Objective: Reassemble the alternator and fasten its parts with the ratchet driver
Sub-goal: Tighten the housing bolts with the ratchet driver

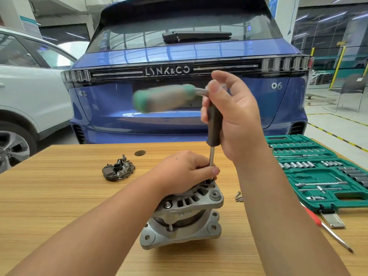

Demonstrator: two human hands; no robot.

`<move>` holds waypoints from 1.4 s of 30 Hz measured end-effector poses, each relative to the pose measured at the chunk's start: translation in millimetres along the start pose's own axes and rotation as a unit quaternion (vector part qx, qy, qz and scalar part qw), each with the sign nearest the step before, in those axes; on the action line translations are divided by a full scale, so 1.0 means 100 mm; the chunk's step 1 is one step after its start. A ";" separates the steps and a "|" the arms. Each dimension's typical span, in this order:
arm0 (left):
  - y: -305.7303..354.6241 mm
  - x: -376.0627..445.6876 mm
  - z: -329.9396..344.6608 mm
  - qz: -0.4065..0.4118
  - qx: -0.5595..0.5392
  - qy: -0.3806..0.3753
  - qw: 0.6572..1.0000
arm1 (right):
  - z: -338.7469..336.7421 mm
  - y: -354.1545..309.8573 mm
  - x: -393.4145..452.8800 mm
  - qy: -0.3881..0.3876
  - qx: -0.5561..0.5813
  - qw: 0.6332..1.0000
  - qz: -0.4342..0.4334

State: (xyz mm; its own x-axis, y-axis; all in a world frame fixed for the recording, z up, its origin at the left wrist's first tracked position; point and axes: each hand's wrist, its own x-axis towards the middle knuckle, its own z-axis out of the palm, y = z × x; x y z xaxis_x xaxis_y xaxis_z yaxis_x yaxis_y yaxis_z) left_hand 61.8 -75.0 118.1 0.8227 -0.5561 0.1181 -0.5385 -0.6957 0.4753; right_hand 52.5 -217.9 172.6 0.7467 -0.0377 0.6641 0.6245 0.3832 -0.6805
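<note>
The silver alternator (pixel 185 216) stands on the wooden table (pixel 59 196) in the middle foreground. My left hand (pixel 183 170) rests on its top and its fingers curl round the lower steel shaft of the driver. The driver (pixel 214 124) stands upright over a bolt at the alternator's upper edge, with a dark vertical grip. My right hand (pixel 233 116) grips that dark part near its top. A green and grey ratchet handle (pixel 163 97) sticks out to the left from the top, blurred by motion. The black rectifier plate (pixel 118 169) lies apart on the table to the left.
An open green socket case (pixel 318 172) with several sockets and bars lies at the right. A red-handled screwdriver (pixel 328 230) lies in front of it. A few loose bolts (pixel 239 196) sit right of the alternator. A blue car (pixel 179 76) stands behind the table.
</note>
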 end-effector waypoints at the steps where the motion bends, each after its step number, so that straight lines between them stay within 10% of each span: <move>1: 0.00 0.00 0.00 0.004 0.000 -0.003 1.000 | 0.05 0.01 -0.02 0.051 -0.074 0.995 -0.046; 5: -0.03 0.00 0.01 0.023 0.007 -0.001 1.000 | 0.22 0.08 -0.07 0.136 -0.201 0.965 -0.096; 18: 0.02 -0.01 0.00 -0.006 0.031 0.009 0.999 | 0.02 -0.30 0.02 0.015 0.175 0.955 0.240; 25: 0.06 0.01 0.03 -0.024 0.040 0.025 0.999 | -0.01 -0.19 0.00 0.035 0.158 0.977 0.138; 30: 0.08 0.00 0.04 -0.029 0.037 0.020 0.999 | 0.05 0.04 -0.04 0.010 -0.203 0.963 -0.177; 42: 0.06 0.01 0.02 -0.011 0.041 0.014 0.999 | 0.03 -0.03 -0.02 -0.010 -0.057 0.998 -0.004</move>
State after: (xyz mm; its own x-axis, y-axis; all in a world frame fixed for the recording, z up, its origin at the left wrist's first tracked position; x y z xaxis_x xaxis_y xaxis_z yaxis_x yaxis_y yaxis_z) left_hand 59.1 -80.7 119.8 0.8389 -0.5277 0.1332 -0.5319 -0.7433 0.4057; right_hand 48.1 -216.6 174.1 0.7379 -0.0215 0.6746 0.6531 0.2747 -0.7056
